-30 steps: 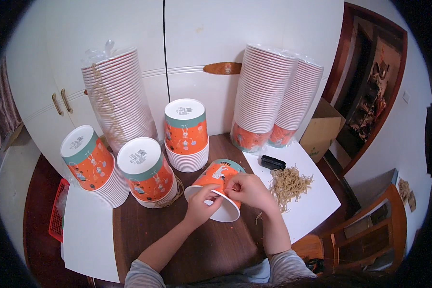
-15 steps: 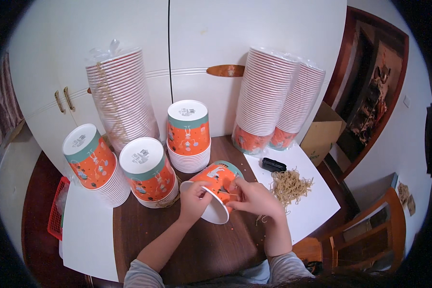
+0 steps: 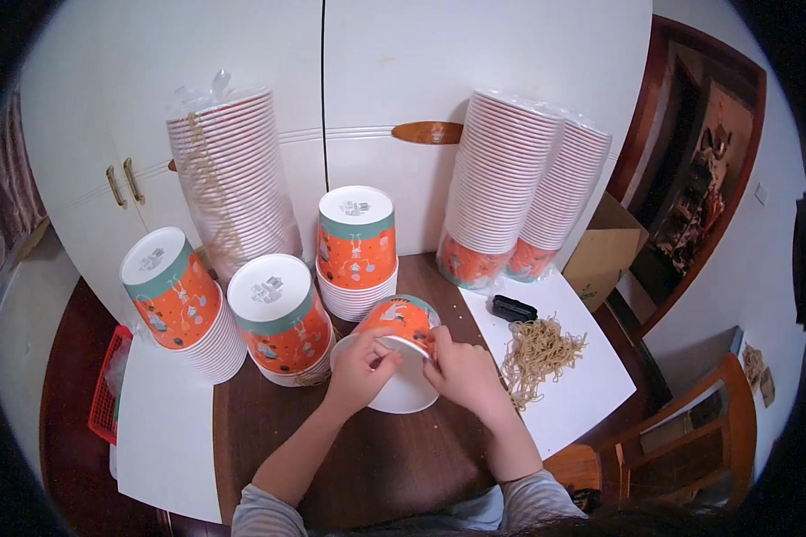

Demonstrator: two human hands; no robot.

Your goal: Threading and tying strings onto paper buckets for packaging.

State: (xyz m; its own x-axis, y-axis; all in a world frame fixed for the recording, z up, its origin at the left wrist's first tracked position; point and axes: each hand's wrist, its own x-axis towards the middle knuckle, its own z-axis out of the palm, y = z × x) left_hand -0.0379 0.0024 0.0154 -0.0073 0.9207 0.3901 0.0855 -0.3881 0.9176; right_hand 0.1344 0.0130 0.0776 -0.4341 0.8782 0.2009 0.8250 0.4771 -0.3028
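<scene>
A paper bucket (image 3: 401, 315), orange with a green base band and white inside, lies tilted on the dark brown table with its mouth toward me. My left hand (image 3: 364, 371) pinches the rim on the left. On the right side of the rim, my right hand (image 3: 462, 369) has its thumb and fingers closed on the edge. Whether either hand also holds a thin band cannot be made out. Nested upside-down buckets stand behind and to the left: one stack (image 3: 278, 313) near my left hand, another (image 3: 356, 242) behind the tilted bucket, a third (image 3: 172, 291) farther left.
Right of my right hand lies a tangled heap of tan rubber bands (image 3: 546, 351) on the white tabletop, with a black case (image 3: 513, 309) behind it. Tall plastic-wrapped bucket stacks (image 3: 228, 170) (image 3: 501, 170) rise at the back before white cabinets. A wooden chair (image 3: 681, 438) stands at right.
The bucket has been turned so its mouth faces me more. My right hand has moved from its side to the rim; the thin strand seen at its fingers no longer shows.
</scene>
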